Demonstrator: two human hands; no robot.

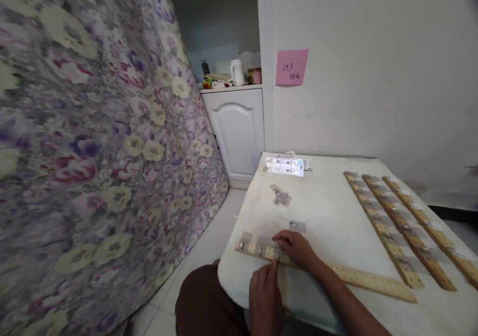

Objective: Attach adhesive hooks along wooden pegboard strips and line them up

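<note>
A pale wooden strip with rows of holes [368, 280] lies along the near side of the table. Two small metal hooks on clear plastic backings, one hook [260, 250] and another hook [242, 245], sit on its left end. My left hand [266, 296] has its fingertips closed at a third hook [280, 254] on the strip. From the right, my right hand [297, 249] reaches over the strip, thumb and finger pinched together at this hook's clear backing. Its palm side and part of the hook are hidden. Just beyond lies a loose hook on a clear square [294, 225].
Several more loose clear-backed hooks [281, 196] lie farther up the white table [321, 196]. A packet of hooks [284, 167] rests at the far edge. Three wooden strips fitted with hooks [388, 236] line the right side. A floral curtain [112, 167] hangs at the left.
</note>
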